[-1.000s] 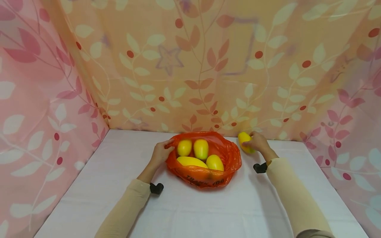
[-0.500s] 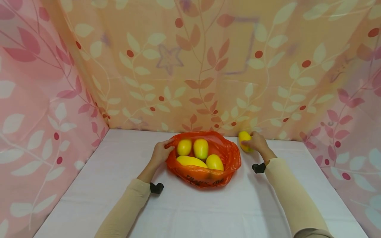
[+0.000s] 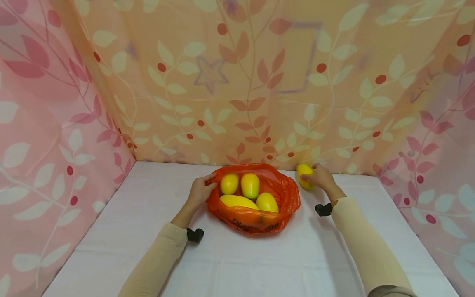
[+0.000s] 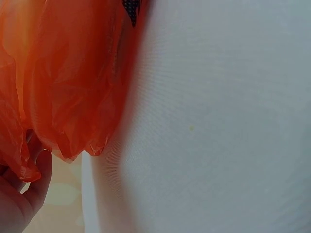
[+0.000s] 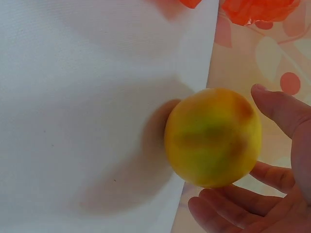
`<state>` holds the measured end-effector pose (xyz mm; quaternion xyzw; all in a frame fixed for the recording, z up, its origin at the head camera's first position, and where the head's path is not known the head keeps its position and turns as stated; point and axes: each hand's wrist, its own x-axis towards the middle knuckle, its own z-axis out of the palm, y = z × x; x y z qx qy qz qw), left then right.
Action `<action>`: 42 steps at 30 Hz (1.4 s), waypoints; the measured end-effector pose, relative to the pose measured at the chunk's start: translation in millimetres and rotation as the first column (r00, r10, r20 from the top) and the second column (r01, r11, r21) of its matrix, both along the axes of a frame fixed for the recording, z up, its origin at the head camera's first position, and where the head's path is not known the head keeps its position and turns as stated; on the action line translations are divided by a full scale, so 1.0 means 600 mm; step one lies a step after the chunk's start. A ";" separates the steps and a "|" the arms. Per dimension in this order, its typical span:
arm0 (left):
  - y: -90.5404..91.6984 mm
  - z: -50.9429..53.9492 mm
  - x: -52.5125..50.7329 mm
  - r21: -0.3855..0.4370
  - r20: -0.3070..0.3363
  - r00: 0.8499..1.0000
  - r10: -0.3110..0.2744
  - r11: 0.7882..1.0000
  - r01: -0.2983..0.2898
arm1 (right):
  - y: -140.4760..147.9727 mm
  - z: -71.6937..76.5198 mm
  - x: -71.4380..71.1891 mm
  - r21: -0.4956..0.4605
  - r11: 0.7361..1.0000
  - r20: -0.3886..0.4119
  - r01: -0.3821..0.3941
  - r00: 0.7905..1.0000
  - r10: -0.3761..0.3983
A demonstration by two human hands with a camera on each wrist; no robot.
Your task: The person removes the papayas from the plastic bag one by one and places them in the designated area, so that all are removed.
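Observation:
A red plastic bag (image 3: 252, 227) with dark lettering stands with its mouth spread on the white tabletop. Inside lie several yellow mangoes (image 3: 250, 185), the long one (image 3: 237, 201) near the front rim. My left hand (image 3: 200, 190) pinches the bag's left rim; in the left wrist view the thumb and fingers (image 4: 43, 170) hold a fold of the plastic. To the right of the bag, my right hand (image 3: 322, 179) grips another yellow mango (image 3: 304, 175) by its right side. The right wrist view shows that mango's rounded end (image 5: 214, 138), greenish in the middle, between thumb and fingers.
A white cloth (image 3: 252, 264) covers the table. Behind it hangs a peach leaf-print curtain (image 3: 178, 103), close to the bag and right hand. Pink leaf-print sheets (image 3: 48, 165) border both sides. Each wrist carries a black mount (image 3: 195, 235).

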<state>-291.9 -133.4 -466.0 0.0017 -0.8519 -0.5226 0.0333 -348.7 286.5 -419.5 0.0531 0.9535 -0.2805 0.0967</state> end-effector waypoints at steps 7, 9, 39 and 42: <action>0.001 -0.001 0.001 0.004 0.004 1.000 0.003 1.000 -0.003 | 0.001 0.025 0.004 0.032 0.999 -0.057 -0.030 0.998 0.032; 0.001 -0.001 0.002 0.004 0.006 1.000 0.002 1.000 -0.002 | 0.000 0.033 0.005 0.007 1.000 -0.093 -0.013 0.996 0.014; 0.001 -0.001 0.003 0.006 -0.023 1.000 0.008 1.000 -0.008 | -0.097 0.113 0.101 -0.164 0.975 -0.241 -0.153 0.964 0.111; 0.001 0.000 0.002 0.006 -0.022 1.000 0.009 1.000 -0.009 | -0.108 0.111 0.106 -0.170 0.968 -0.246 -0.187 0.959 0.142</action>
